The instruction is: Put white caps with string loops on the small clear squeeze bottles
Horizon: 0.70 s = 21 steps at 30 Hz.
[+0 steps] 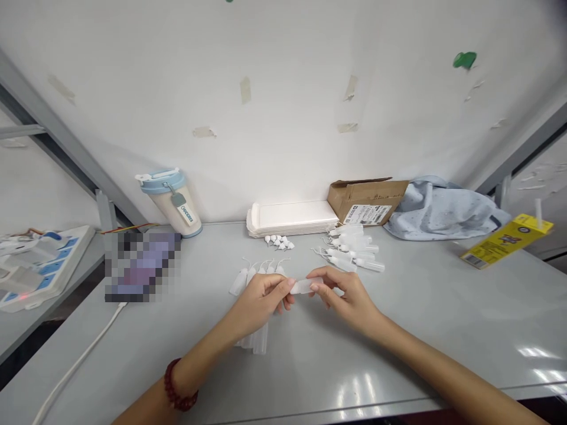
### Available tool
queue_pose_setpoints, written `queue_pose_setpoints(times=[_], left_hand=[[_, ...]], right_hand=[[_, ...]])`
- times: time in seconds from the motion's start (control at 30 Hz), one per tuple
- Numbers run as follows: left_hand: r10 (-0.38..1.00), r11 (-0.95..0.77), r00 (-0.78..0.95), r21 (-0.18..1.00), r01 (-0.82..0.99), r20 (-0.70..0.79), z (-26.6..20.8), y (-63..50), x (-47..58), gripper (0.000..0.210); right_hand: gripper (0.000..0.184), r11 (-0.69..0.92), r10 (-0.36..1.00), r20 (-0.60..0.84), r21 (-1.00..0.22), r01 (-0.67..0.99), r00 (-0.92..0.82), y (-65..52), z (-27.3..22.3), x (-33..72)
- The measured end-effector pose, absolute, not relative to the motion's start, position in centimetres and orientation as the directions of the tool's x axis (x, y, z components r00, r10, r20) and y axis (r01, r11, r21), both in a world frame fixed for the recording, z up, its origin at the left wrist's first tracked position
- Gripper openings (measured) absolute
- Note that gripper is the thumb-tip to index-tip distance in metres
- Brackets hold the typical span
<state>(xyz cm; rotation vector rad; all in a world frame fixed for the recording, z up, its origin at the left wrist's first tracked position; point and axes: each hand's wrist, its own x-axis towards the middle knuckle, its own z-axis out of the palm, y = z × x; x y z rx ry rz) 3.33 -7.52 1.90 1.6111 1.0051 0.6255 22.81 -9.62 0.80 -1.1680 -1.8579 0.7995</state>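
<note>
My left hand point(261, 298) and my right hand point(348, 295) meet over the grey table, both closed on a small translucent plastic bottle point(303, 287) lying sideways between them. The left thumb and fingers pinch its left end, and the right ones grip its right end. Beyond my left hand lies a row of similar bottles with thin tails point(239, 282), partly hidden by the hand. Under my left forearm a few more clear bottles point(259, 340) show. A pile of tailed bottles point(357, 248) lies past my right hand. Small white caps point(279, 241) sit farther back.
A stack of white flat boxes point(296, 218), a brown carton point(370, 203) and a pale blue cloth point(443, 209) line the wall. A yellow drink box point(505, 241) stands tilted at right. At left are a tumbler point(172, 203), a pixelated phone point(144, 268) with its cable, and a power strip point(48, 271).
</note>
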Motion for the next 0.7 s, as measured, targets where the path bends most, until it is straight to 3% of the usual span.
queue_pose_setpoints(times=[0.17, 0.4, 0.57, 0.7], left_hand=[[0.842, -0.028, 0.525, 0.962, 0.273, -0.125, 1.69, -7.53, 3.48, 0.044], [0.858, -0.001, 0.494, 0.962, 0.274, -0.140, 1.87, -7.64, 3.48, 0.043], [0.852, -0.015, 0.503, 0.954, 0.301, -0.145, 2.06, -7.85, 3.39, 0.037], [0.883, -0.153, 0.466, 0.900, 0.409, -0.062, 2.17, -8.21, 3.63, 0.031]], right_hand=[[0.025, 0.483, 0.874, 0.418, -0.697, 0.530, -0.248, -9.67, 0.50, 22.84], [0.026, 0.591, 0.802, 0.490, -0.568, 0.574, -0.341, -9.47, 0.07, 23.10], [0.026, 0.519, 0.855, 0.411, -0.671, 0.529, -0.316, -9.62, 0.52, 23.08], [0.027, 0.411, 0.905, 0.292, -0.788, 0.459, -0.309, -9.51, 0.81, 23.07]])
